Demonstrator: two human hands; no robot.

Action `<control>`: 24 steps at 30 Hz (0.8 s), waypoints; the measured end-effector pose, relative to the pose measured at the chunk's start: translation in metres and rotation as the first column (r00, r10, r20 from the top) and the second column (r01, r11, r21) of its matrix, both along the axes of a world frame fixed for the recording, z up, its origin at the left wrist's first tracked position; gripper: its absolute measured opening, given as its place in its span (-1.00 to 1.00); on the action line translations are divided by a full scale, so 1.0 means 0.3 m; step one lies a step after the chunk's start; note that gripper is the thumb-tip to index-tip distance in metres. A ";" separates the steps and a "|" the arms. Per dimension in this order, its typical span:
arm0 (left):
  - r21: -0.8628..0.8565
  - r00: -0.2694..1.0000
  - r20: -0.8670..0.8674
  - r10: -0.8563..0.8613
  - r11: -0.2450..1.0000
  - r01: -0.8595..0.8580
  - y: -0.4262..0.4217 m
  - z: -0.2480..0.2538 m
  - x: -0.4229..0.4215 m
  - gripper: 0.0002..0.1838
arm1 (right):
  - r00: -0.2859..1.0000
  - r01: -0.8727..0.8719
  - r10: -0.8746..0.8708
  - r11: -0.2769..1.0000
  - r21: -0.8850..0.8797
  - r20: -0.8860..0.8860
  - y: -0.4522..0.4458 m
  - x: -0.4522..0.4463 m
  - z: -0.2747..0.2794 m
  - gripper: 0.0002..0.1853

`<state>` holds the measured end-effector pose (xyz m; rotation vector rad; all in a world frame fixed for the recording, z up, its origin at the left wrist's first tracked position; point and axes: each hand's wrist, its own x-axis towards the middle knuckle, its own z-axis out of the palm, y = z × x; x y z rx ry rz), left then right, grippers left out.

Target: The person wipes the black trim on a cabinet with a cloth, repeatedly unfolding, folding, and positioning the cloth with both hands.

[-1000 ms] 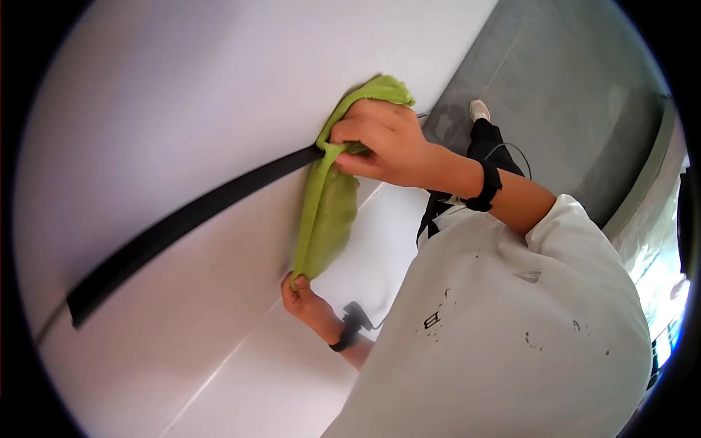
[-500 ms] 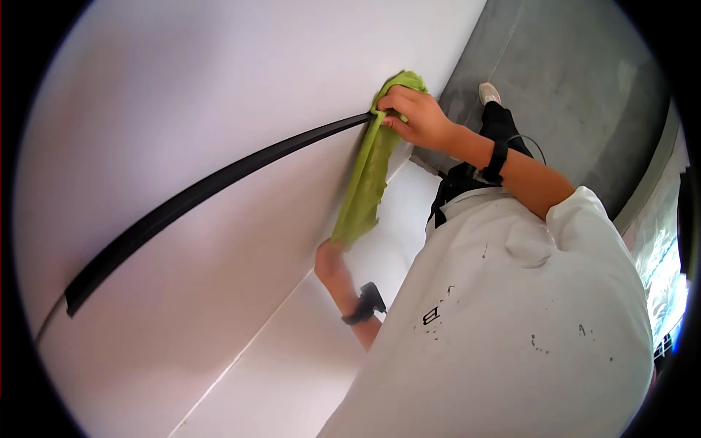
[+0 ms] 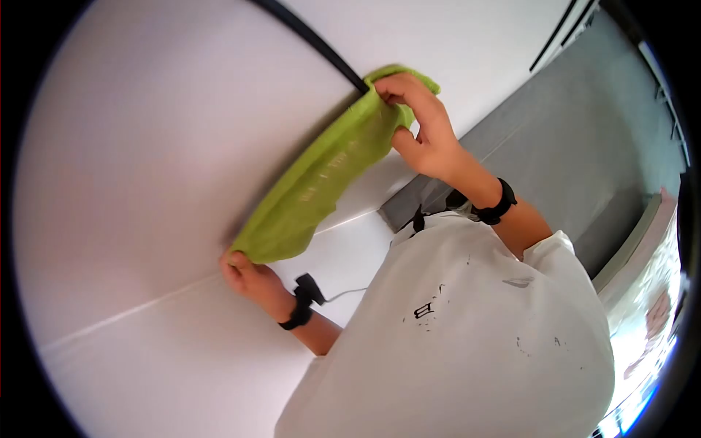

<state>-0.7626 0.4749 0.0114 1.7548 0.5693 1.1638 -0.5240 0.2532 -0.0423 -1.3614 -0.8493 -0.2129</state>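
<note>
A green cloth (image 3: 314, 182) is stretched out along the pale wall surface. My left hand (image 3: 255, 281) pinches its lower-left corner. At the upper end my right hand (image 3: 420, 120) grips the cloth, fingers over its edge and thumb lower down on the near side. A long black strip (image 3: 310, 36) runs along the surface and reaches the cloth beside my right fingers; beyond there the cloth covers it. Dark bands are around both wrists, and the left one carries a small black box (image 3: 309, 288) with a thin cable.
Grey floor (image 3: 540, 139) lies at the upper right. A seam (image 3: 128, 315) crosses the pale surface at lower left. Two thin dark strips (image 3: 555, 33) show at the top right. Shiny clear wrapping (image 3: 650, 343) is at the right edge. My white shirt fills the bottom.
My left hand has moved left and slightly down in view, spreading the cloth wider. The view has turned, so the black strip now enters from the top. Both hands still hold the cloth.
</note>
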 end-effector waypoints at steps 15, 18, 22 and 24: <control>0.026 0.964 0.266 -0.027 0.999 0.021 0.054 -0.064 -0.102 -0.71 | 0.990 0.081 -0.049 0.967 0.241 -0.133 0.114 -0.063 0.051 -0.69; 0.022 0.885 0.404 -0.232 0.969 0.244 -0.006 -0.021 -0.063 -0.71 | 0.993 0.101 -0.075 0.946 0.308 -0.094 0.129 -0.051 0.048 -0.68; 0.035 0.640 0.582 -0.502 0.802 0.597 -0.149 -0.034 0.004 -0.64 | 0.989 0.150 -0.141 0.935 0.321 -0.051 0.104 -0.083 0.133 -0.69; -0.193 0.432 0.799 -0.418 0.502 0.843 -0.175 -0.106 0.023 -0.62 | 0.983 0.180 -0.184 0.939 0.294 -0.013 0.102 -0.090 0.155 -0.68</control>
